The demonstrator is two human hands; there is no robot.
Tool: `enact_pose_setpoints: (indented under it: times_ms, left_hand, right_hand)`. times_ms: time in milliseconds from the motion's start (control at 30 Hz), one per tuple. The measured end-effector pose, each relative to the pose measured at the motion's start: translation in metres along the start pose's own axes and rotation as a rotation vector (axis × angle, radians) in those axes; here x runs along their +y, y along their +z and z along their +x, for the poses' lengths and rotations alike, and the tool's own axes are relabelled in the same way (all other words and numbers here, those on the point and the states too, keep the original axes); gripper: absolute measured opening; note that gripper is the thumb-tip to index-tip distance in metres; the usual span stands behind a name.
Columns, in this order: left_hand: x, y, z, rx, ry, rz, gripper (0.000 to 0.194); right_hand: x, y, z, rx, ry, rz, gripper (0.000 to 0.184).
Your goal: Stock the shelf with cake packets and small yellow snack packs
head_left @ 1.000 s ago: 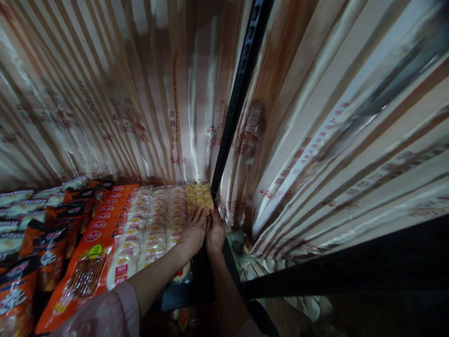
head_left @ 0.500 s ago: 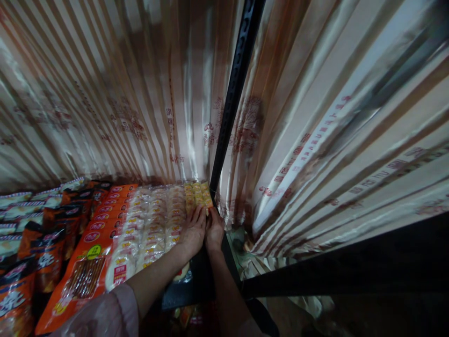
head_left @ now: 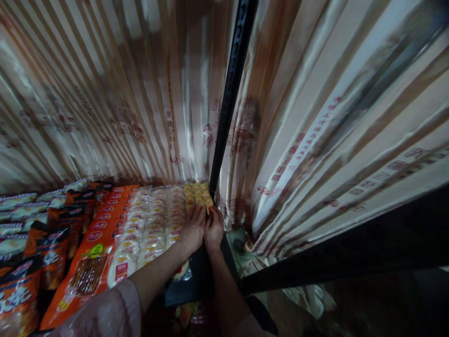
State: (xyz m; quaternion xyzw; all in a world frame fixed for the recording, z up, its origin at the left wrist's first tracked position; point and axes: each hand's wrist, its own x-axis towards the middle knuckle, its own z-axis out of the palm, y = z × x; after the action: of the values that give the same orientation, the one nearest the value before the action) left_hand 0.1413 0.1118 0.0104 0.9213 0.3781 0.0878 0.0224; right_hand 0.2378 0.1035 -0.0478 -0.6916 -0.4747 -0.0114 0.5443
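My left hand (head_left: 192, 230) lies on the shelf with its fingers stretched forward against a row of small yellow snack packets (head_left: 198, 195). Right beside it, my right hand (head_left: 213, 228) is curled against the same yellow row, next to the black upright post (head_left: 229, 98). Whether either hand actually grips a packet is hidden by the fingers. To the left run rows of pale clear-wrapped cakes (head_left: 154, 220), then orange packs (head_left: 105, 220). Both forearms reach in from the bottom, the left in a pale pink sleeve (head_left: 105, 313).
Shiny beige and brown striped curtains (head_left: 105, 93) hang behind and to the right of the shelf. Dark orange bags (head_left: 52, 252) and white packs (head_left: 17, 206) fill the far left. A black shelf rail (head_left: 333, 252) crosses the lower right, with crumpled wrappers (head_left: 245, 252) below it.
Both hands stay at the yellow packets, shifted only slightly forward. The view has drifted a little.
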Motion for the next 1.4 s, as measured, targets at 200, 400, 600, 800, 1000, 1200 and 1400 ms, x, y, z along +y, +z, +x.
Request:
enact_pose_setpoints:
  times_ms: [200, 400, 600, 800, 1000, 1200, 1400]
  left_hand:
    - [0.001, -0.003, 0.0, 0.027, 0.001, 0.015, 0.05]
    - [-0.001, -0.005, -0.004, 0.009, 0.004, -0.002, 0.055]
    - [-0.002, -0.004, -0.005, -0.044, -0.022, -0.015, 0.065]
    - [-0.003, 0.0, -0.006, -0.049, 0.0, -0.008, 0.066]
    - [0.001, -0.006, -0.005, -0.076, -0.021, -0.018, 0.065]
    - [0.0, -0.01, -0.005, -0.07, -0.001, -0.032, 0.061]
    - [-0.002, -0.002, -0.004, -0.037, 0.007, -0.042, 0.059]
  right_hand:
    - [-0.003, -0.002, -0.004, -0.066, 0.099, -0.202, 0.043]
    - [-0.005, -0.003, -0.003, -0.087, 0.123, -0.226, 0.043]
    - [0.001, 0.001, 0.003, -0.017, 0.173, -0.079, 0.038]
    - [0.002, -0.002, 0.007, -0.062, 0.214, -0.063, 0.032]
    - [0.005, -0.001, 0.003, -0.098, 0.119, -0.053, 0.038]
    - [0.007, 0.001, 0.001, -0.139, 0.092, -0.04, 0.042]
    - [0.007, 0.003, -0.002, -0.093, 0.051, -0.065, 0.043]
